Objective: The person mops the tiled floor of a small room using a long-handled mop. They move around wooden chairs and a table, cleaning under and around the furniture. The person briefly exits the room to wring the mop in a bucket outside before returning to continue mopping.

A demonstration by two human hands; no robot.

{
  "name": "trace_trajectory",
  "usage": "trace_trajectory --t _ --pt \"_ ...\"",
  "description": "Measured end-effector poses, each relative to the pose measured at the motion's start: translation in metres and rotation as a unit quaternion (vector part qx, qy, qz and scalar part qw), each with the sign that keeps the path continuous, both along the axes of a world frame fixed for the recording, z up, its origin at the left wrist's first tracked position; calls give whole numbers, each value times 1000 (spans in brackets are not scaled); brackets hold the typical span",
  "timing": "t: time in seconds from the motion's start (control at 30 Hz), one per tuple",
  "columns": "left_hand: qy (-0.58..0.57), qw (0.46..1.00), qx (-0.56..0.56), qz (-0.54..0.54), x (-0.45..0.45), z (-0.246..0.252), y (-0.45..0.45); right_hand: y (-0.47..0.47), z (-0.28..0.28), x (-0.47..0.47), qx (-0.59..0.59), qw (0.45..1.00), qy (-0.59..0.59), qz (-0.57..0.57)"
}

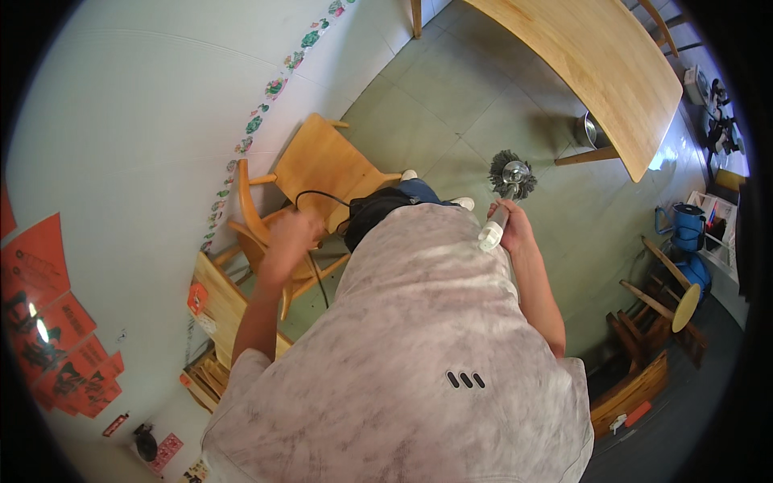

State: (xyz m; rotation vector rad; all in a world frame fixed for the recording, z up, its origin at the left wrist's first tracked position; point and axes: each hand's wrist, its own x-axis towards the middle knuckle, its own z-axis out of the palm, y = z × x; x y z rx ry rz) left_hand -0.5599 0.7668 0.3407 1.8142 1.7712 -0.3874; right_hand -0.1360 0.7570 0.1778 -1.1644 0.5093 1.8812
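My right hand (pixel 512 222) grips the pole of a mop (pixel 513 175), just below its white end cap. The grey strands of the mop head fan out on the tiled floor around a round hub. My left hand (pixel 299 234) is blurred, and its fingers are hard to make out. It hovers over or beside a light wooden chair (pixel 329 160), close to a thin black cable (pixel 312 192). Whether it touches the chair or the cable cannot be told. A black bag or cloth (pixel 369 214) is at my waist, partly hidden by my shirt.
A wooden table (pixel 595 66) stands ahead to the right, with a metal bin (pixel 586 130) beneath it. Along the left runs a white wall (pixel 145 108) with a flower border. Wooden stools (pixel 685 308) and a blue container (pixel 688 226) are on the right.
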Motion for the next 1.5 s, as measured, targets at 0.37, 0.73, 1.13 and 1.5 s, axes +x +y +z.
trace_trajectory --t 0.37,0.73,1.13,1.5 --pt "-185 979 -33 -84 7 -27 43 3 -13 5 -35 999 -22 -12" --pt "-189 973 2 -130 25 -45 72 -16 -14 2 -2 999 -31 35" --pt "-487 840 -200 132 128 -45 117 17 -35 -28 -51 985 -81 141" --pt "-276 503 -666 477 185 -82 82 28 -121 -67 -125 971 -203 -26"
